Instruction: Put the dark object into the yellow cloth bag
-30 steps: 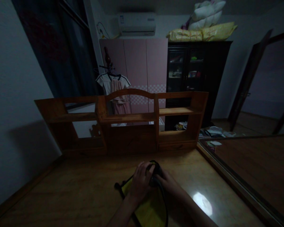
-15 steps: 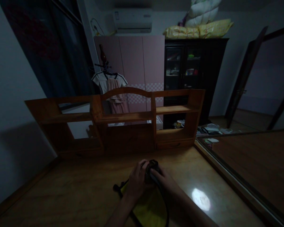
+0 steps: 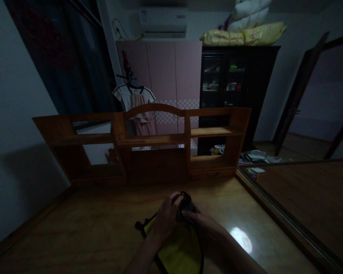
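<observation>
On the wooden surface in front of me lies a flat yellow bag with black edging [image 3: 180, 253]; I cannot tell its exact kind. A black loop-shaped part and a small dark object [image 3: 185, 208] are at its far end, between my hands. My left hand [image 3: 168, 213] is closed from the left on the black loop, fingers bent over it. From the right, my right hand [image 3: 201, 220] grips the dark object, its thumb lying across it. Dim light and my fingers hide much of the dark object.
A wooden shelf unit [image 3: 157, 141] stands along the far edge of the wooden surface [image 3: 82, 236]. A raised rim [image 3: 274, 213] runs down the right side, with the floor beyond. Pink [image 3: 160, 72] and black cabinets [image 3: 263, 83] stand behind.
My right hand has shifted slightly, with its thumb lower on the dark object. The black loop shows more clearly at the top. The view has moved slightly left.
</observation>
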`<action>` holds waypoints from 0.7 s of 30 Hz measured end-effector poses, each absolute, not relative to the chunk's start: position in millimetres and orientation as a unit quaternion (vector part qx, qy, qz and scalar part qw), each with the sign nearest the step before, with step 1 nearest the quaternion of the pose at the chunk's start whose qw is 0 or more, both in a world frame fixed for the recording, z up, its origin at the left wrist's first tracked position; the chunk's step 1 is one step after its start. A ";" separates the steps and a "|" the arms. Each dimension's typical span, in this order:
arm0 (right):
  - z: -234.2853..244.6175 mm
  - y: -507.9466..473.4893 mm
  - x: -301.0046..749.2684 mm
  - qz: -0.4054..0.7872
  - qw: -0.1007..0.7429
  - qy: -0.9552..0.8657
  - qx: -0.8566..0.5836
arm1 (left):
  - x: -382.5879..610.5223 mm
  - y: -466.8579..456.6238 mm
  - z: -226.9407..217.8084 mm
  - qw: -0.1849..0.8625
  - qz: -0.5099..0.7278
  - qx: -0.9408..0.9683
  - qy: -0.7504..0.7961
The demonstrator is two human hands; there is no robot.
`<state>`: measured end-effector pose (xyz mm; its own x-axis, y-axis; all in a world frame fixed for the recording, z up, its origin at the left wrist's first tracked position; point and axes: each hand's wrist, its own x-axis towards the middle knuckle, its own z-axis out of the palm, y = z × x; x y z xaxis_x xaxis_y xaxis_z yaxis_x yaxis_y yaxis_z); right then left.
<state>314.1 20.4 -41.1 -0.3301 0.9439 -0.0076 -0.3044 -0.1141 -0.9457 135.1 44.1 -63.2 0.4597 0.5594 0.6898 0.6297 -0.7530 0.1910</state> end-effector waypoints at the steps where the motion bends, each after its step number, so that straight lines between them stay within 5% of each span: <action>1: -45.3 22.2 314.4 0.650 0.471 -0.479 -0.356 | 135.4 43.8 -64.0 0.055 -0.379 -0.858 -0.342; 6: -63.7 29.2 313.3 0.566 0.494 -0.536 -0.386 | 139.4 41.7 -64.8 0.075 -0.359 -0.875 -0.315; 14: -67.7 34.6 321.2 0.338 0.522 -0.630 -0.464 | 146.7 30.1 -48.5 -0.084 -0.360 -0.878 -0.304; 21: -56.5 35.0 323.3 0.365 0.533 -0.610 -0.460 | 149.7 27.7 -45.0 -0.090 -0.348 -0.867 -0.345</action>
<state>323.3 35.0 -56.5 -0.0100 0.9493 0.3143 0.1721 0.3113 -0.9346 149.7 27.7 -45.0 0.5197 0.6612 0.5410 0.5362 -0.7455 0.3959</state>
